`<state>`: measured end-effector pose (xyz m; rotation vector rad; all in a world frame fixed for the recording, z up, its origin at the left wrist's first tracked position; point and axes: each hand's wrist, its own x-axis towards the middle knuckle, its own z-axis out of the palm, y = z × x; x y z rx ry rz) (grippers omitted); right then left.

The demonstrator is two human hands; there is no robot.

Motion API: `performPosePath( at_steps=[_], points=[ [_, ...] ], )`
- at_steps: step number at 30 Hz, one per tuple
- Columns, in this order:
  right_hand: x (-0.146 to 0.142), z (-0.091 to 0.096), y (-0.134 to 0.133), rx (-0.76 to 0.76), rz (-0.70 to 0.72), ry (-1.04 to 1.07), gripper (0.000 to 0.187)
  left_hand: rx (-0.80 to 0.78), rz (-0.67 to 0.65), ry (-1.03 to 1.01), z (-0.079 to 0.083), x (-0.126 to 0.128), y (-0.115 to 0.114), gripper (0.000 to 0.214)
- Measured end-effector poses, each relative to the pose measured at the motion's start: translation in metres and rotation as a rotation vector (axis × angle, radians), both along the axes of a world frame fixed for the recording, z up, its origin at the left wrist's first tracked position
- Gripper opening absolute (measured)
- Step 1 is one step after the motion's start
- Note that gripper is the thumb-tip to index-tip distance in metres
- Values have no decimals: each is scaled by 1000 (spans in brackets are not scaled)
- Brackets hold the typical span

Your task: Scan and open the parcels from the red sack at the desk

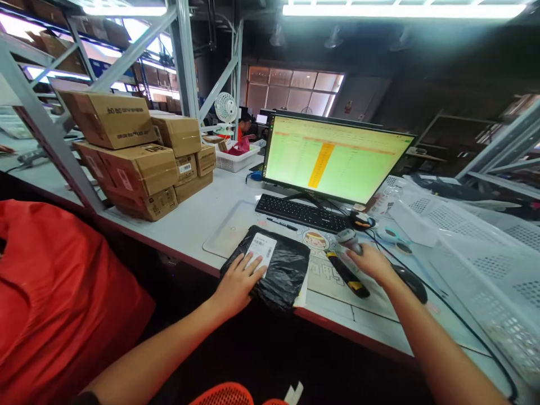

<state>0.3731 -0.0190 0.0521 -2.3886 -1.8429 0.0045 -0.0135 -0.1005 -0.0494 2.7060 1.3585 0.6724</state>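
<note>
A black plastic parcel [282, 273] with a white shipping label [260, 250] lies on the white table [198, 219] near its front edge. My left hand [238, 281] rests flat on the parcel's left side, fingers spread over the label's lower end. My right hand [371, 262] is on the table to the parcel's right, fingers curled round a grey and yellow barcode scanner [348, 260] that lies on a printed mat.
A monitor [333, 158] showing a spreadsheet and a black keyboard [301, 214] stand behind the parcel. A black mouse [411, 281] lies by my right wrist. Stacked cardboard boxes [139, 163] sit at left, white baskets [476, 253] at right. A large red bag [54, 292] fills the lower left.
</note>
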Motion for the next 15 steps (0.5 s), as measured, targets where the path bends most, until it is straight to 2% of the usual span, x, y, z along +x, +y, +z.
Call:
performPosePath(
  at_steps=[3, 4, 6, 8, 9, 11, 15],
  points=[
    [26, -26, -10, -47, -153, -42, 40, -13, -37, -245, -4, -23, 10, 65],
    [29, -30, -14, -59, -181, -49, 43, -30, 4, -380, -3, -29, 14, 56],
    [31, -31, -20, -61, -221, -86, 48, -74, 227, -711, 1, -37, 25, 33],
    [24, -24, -19, 19, -218, -150, 53, -125, 505, -992, 3, -40, 40, 36],
    [18, -19, -15, 79, -187, -170, 54, -155, 597, -1072, 4, -40, 47, 41],
    [4, -9, 2, 162, -82, -151, 57, -228, 657, -1105, 2, -40, 61, 44],
    [-19, -9, 56, -17, 40, -19, 51, -314, 699, -1014, -2, -40, 74, 40]
  ],
)
